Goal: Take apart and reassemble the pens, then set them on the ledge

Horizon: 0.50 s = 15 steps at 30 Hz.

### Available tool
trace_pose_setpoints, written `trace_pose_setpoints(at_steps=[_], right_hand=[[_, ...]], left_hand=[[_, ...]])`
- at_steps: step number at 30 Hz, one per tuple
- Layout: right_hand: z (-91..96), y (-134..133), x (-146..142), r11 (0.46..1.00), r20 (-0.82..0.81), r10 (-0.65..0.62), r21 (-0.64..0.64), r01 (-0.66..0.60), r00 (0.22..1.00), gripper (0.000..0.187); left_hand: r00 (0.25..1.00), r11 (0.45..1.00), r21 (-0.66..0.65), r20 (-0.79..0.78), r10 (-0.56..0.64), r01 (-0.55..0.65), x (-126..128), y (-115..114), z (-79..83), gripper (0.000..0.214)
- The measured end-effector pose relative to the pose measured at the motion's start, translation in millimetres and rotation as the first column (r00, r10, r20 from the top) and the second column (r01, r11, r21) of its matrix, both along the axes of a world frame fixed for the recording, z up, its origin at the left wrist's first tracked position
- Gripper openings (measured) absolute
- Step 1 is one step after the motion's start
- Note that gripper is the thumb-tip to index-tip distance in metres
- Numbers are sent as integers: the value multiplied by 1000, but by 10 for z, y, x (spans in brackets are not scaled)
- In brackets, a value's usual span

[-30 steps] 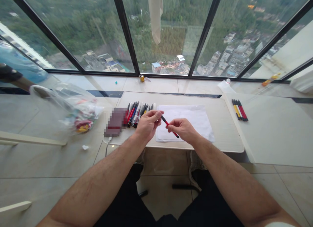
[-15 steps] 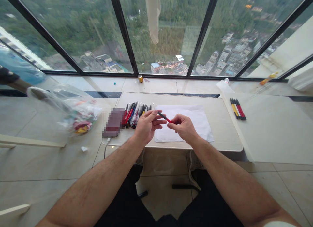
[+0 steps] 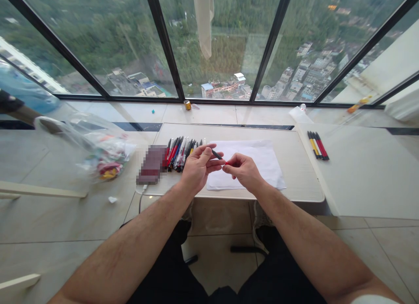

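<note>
My left hand has its thumb and fingers around the dark end of a pen, its lower fingers stretched toward my right hand. In a pinch between thumb and forefinger, my right hand grips the pen's red end, which is mostly hidden. Both hands are above a stack of white paper on a pale folding table. To the left of my left hand lies a row of several pens in red, black, blue, yellow and clear.
A blurred-out phone-shaped object with a white cable lies at the table's left. On a second white surface to the right lie several yellow, black and red pens. A plastic bag hangs at left; a small can stands by the window.
My left hand's fingers have shifted along the pen toward my right hand, and less of the red end shows. The other objects have stayed where they were.
</note>
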State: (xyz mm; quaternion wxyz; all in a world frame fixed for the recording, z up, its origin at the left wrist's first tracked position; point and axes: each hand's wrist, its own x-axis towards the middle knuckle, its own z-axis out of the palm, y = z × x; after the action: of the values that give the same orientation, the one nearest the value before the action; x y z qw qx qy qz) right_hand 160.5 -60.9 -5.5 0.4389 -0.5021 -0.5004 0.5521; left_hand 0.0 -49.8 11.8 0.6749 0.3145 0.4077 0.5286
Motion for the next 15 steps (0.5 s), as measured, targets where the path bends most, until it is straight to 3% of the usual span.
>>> trace_pose_setpoints(at_steps=[15], right_hand=[[-35,1,-6,1000,-16,-12,-16,12,1000,28]], left_hand=[[999,999,11,9,40,-40,2,10,4,29]])
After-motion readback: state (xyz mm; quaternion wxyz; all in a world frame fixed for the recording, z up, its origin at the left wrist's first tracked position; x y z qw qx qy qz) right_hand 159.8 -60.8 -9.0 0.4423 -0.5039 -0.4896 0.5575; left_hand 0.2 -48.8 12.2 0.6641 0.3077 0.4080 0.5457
